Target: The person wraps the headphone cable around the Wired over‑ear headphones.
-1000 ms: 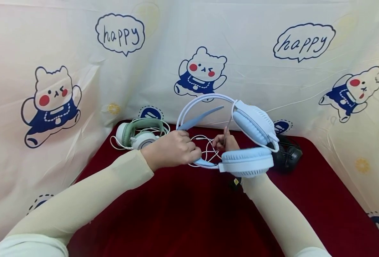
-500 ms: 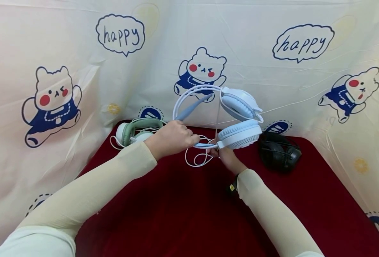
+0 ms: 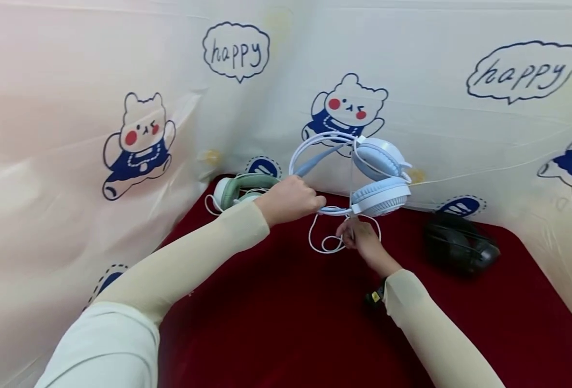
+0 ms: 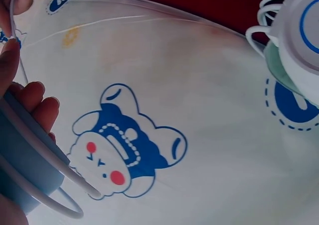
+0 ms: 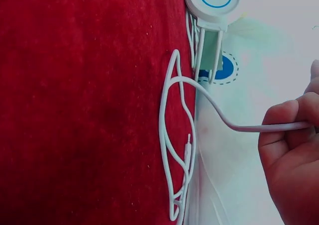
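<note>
A white headset with light blue ear cushions (image 3: 380, 196) is held up above the red table, ear cups toward the right. My left hand (image 3: 293, 199) grips its headband; in the left wrist view, fingers (image 4: 46, 113) curl round the blue band (image 4: 30, 145). Just below the ear cups, my right hand (image 3: 363, 237) pinches the headset's white cable. The right wrist view shows that cable (image 5: 246, 129) passing between the fingers of the right hand (image 5: 294, 150). Farther along, the cable loops (image 5: 164, 120) hang loosely, with a plug (image 5: 188, 148) among them.
A green and white headset (image 3: 228, 191) lies at the back left of the red table (image 3: 286, 318), partly behind the left hand. Black headphones (image 3: 460, 248) lie at the back right. Patterned white cloth (image 3: 426, 32) hangs behind the table.
The headset has drawn farther away from the camera. My right hand has moved down along the cable, from behind the ear cups to below them. The head view has turned, shifting the scene rightward.
</note>
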Demonstrator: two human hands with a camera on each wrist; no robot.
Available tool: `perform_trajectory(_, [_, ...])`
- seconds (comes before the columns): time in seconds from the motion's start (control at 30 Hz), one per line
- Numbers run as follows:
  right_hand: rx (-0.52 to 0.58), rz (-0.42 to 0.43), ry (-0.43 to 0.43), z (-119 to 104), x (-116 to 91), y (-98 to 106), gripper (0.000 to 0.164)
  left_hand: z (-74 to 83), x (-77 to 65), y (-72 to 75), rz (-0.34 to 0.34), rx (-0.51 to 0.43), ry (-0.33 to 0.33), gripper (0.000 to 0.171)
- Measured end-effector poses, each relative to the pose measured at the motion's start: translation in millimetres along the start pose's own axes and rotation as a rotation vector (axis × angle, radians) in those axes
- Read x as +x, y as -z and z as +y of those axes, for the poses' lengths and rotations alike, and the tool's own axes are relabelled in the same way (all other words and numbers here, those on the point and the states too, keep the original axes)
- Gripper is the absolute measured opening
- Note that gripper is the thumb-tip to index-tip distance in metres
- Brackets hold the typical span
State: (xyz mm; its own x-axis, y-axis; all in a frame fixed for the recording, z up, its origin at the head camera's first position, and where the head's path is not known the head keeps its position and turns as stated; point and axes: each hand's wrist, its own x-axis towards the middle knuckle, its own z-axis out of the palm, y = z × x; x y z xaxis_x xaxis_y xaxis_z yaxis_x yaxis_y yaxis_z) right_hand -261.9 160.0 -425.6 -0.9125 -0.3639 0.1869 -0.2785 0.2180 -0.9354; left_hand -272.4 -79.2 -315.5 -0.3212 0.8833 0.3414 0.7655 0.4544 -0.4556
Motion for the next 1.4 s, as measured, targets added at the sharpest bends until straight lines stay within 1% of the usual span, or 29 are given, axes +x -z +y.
perform_trajectory(0.07, [-0.005, 0.002, -0.011, -1.2, -3.5, 1.5, 0.073, -1.7, 3.9, -3.4, -0.030, -0.006, 0.011, 0.015])
perform_trajectory(0.13, [-0.020, -0.008, -0.018, -2.6, -5.2, 1.2, 0.072, -3.6, 4.8, -6.0, -0.053, 0.001, 0.027, 0.012])
perform_trajectory(0.27, [-0.048, -0.013, -0.058, -5.6, -6.9, -4.3, 0.072, -6.8, 3.3, -8.9, -0.081, 0.005, 0.050, 0.010])
perform_trajectory(0.37, [-0.082, -0.026, -0.070, -8.2, -7.2, -11.8, 0.073, -8.4, -0.1, -9.2, -0.097, -0.001, 0.058, 0.011])
perform_trajectory(0.4, [-0.090, -0.035, -0.070, -9.0, -6.9, -15.0, 0.073, -9.1, -2.2, -9.4, -0.102, 0.000, 0.060, 0.010])
perform_trajectory(0.5, [-0.115, -0.043, -0.059, -9.8, -10.9, -13.0, 0.070, -8.8, 5.4, -11.6, -0.120, -0.011, 0.057, 0.011])
perform_trajectory(0.67, [-0.100, -0.090, -0.016, -12.5, -13.6, -15.9, 0.057, -11.9, 7.9, -15.1, -0.176, -0.033, 0.077, 0.012])
perform_trajectory(0.73, [-0.094, -0.107, -0.005, -13.5, -14.9, -17.6, 0.056, -13.5, 7.3, -16.3, -0.188, -0.042, 0.083, 0.015])
perform_trajectory(0.77, [-0.096, -0.115, 0.001, -14.1, -15.7, -18.5, 0.056, -14.2, 6.9, -17.0, -0.188, -0.044, 0.085, 0.016])
perform_trajectory(0.9, [-0.114, -0.143, -0.001, -36.2, -25.5, -21.4, 0.054, -16.1, 7.4, -20.1, -0.175, -0.056, 0.090, 0.019])
perform_trajectory(1.0, [-0.105, -0.154, -0.017, -53.7, -31.9, -22.2, 0.049, -17.8, 7.8, -22.8, -0.159, -0.049, 0.085, 0.020])
perform_trajectory(1.2, [-0.121, -0.165, -0.013, -56.9, -35.5, -22.7, 0.047, -19.7, 5.5, -27.8, -0.117, -0.015, 0.074, 0.021])
perform_trajectory(1.4, [-0.160, -0.181, -0.045, -61.8, -40.4, -24.1, 0.047, -22.8, 0.4, -33.8, -0.072, -0.014, 0.081, 0.019])
